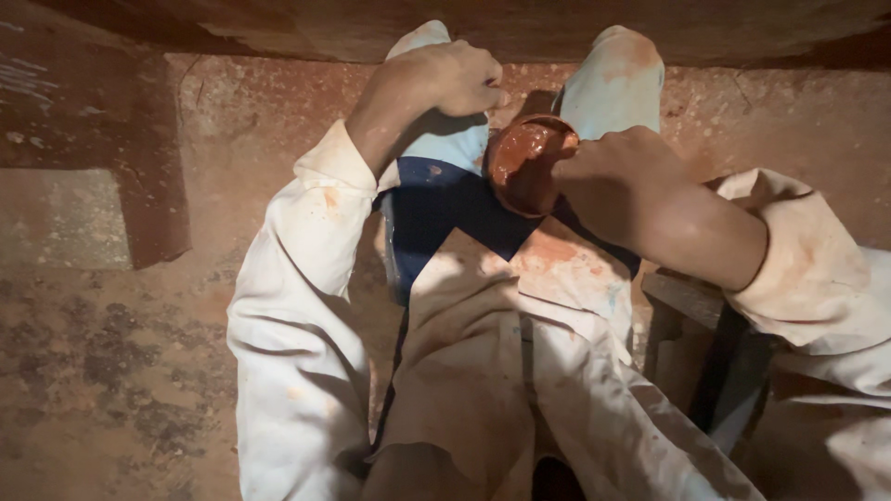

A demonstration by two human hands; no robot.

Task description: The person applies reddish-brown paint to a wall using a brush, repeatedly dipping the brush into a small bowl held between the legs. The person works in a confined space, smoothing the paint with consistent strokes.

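Observation:
My right hand (pixel 624 182) grips a small round clay cup (pixel 522 165), reddish brown and wet-looking, held tilted over my lap with its mouth facing up toward me. My left hand (pixel 452 80) rests on my left knee with its fingers curled in, holding nothing that I can see. It sits a short way up and left of the cup, apart from it. Both arms are in stained white sleeves, and my legs are in white trousers with a dark blue cloth (pixel 444 211) across the lap.
I sit on a low wooden stool (pixel 691 299) whose edge shows at right. The floor (pixel 111 371) is reddish, dusty and mottled. A dark slab or raised block (pixel 83 102) lies at upper left, and a dark overhanging edge (pixel 557 23) runs along the top.

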